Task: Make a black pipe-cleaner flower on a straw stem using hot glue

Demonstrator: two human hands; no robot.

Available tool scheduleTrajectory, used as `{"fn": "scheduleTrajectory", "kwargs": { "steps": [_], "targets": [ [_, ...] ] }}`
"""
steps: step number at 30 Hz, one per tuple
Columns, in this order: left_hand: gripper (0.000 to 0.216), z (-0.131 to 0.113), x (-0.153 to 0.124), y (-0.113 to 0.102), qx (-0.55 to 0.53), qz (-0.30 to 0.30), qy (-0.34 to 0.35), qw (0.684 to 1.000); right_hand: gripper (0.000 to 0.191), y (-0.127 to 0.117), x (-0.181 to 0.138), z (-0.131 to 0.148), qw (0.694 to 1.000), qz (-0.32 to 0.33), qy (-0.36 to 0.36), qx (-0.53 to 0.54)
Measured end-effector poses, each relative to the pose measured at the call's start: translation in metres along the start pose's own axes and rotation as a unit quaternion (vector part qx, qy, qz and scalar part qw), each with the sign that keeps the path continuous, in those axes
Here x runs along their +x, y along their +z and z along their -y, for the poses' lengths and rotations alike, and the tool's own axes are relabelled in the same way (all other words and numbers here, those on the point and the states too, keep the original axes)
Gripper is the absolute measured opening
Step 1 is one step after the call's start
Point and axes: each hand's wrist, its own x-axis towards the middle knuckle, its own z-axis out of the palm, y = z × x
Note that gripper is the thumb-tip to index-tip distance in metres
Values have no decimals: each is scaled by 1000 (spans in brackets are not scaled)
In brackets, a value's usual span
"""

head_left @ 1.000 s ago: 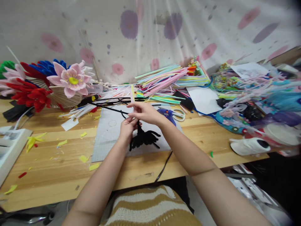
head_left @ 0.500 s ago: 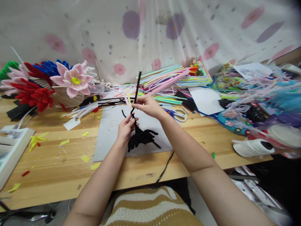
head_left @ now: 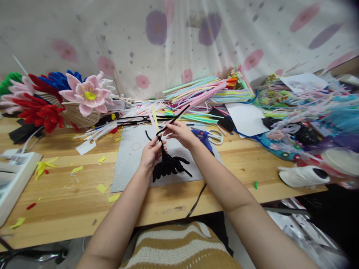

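Over the cluttered wooden worktop (head_left: pixel 70 194), both hands pinch a black pipe-cleaner bundle (head_left: pixel 168 165): the left hand (head_left: pixel 150 152) grips its twisted neck, the right hand (head_left: pixel 179 133) its light, bendable loose stem (head_left: pixel 175 117), best held near the twist.

A pale fabric backdrop (head_left: pixel 179 41) hangs behind the work area, printed with soft pink and purple blots and small grey specks, falling in faint vertical folds. In front of it runs a light wooden desk (head_left: pixel 70 201) with visible grain, its near edge crossing the lower part of the view. Below the desk at the right the space is dark. The light is even and soft.
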Motion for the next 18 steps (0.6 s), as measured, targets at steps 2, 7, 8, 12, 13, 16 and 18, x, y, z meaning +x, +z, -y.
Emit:
{"fn": "scheduleTrajectory", "kwargs": {
  "steps": [2,7,8,12,13,16,18],
  "targets": [
    [33,1,1,-1,1,-1,3,1000,22,0,0,-3,1000,3,0,14],
    [34,3,1,-2,8,-4,15,1000,22,0,-2,-4,1000,21,-16,2],
    [34,3,1,-2,8,-4,17,1000,22,0,-2,-3,1000,22,-19,0],
    [35,3,1,-3,4,-4,27,1000,20,0,-6,-4,999,27,-26,-4],
    [35,3,1,-3,2,-5,30,1000,20,-1,-7,-4,999,25,-26,-3],
    [34,3,1,-4,-2,-9,33,999,22,-3,-9,-8,1000,3,-21,12],
    [34,3,1,-5,0,-8,32,999,25,-4,-10,-10,1000,-8,-17,23]
  ]
}}
